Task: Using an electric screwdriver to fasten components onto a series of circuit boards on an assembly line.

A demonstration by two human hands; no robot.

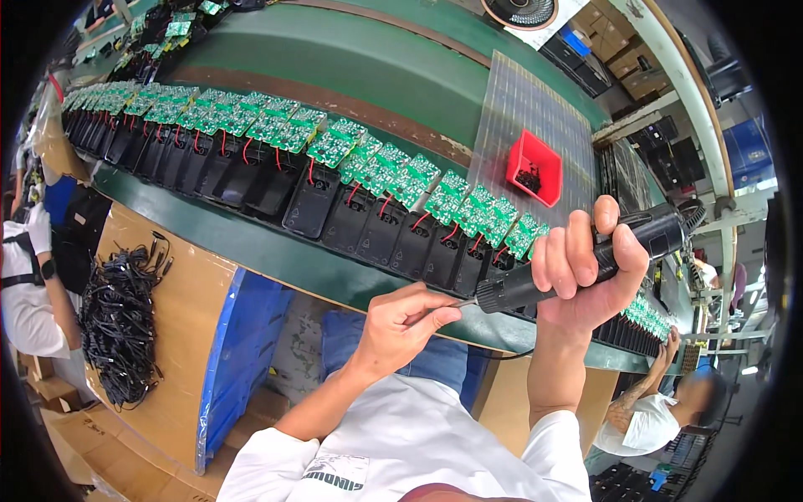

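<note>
My right hand is wrapped round a black electric screwdriver, which lies tilted with its nose toward my left hand. At that nose, my left hand pinches the thin metal bit between thumb and fingers. Just beyond both hands runs a long row of black plastic housings. Green circuit boards stand along their far ends, joined to them by red wires. The screwdriver and my right hand hide part of the row.
A red bin with small dark parts stands on a ribbed translucent sheet beyond the row. Black cables lie piled on cardboard at left, near a blue panel. One person works at far left, another at right by the green bench.
</note>
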